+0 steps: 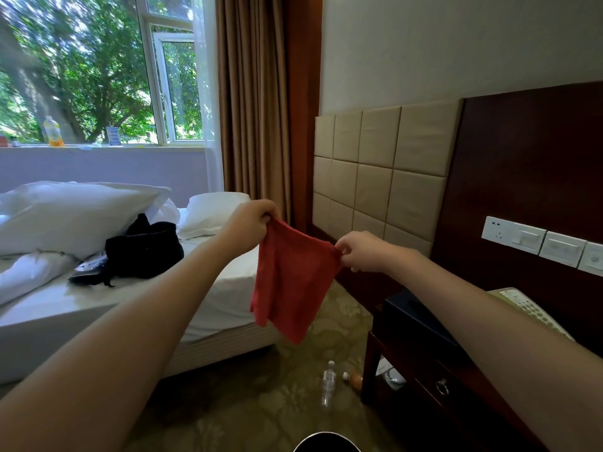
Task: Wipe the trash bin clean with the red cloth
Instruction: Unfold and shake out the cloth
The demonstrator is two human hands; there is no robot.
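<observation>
**Cloth held up by two corners, bin not yet touched**

The person holds the cloth (290, 282) in the air in front of them, above the floor (261, 396) between the bed (225, 282) and the nightstand (434, 363). The left hand (251, 223) pinches one top corner and the right hand (362, 252) pinches the other. The fingers (342, 252) of both hands are curled tight on the fabric and hold nothing else.

The top edge runs from hand to hand, higher on the left, and sags a little between them. From there the cloth hangs straight down in loose folds, so its long axis looks near vertical and its free edge points at the floor.

It appears light, soft and limp. It will not keep a shape, so it likely needs bunching or folding into a pad in one palm before wiping.

Only the dark round rim of the bin (326, 434) shows, at the bottom edge of the view, below the cloth and nearer the person. Its mouth seems to face up. Wiping has not begun.
</observation>
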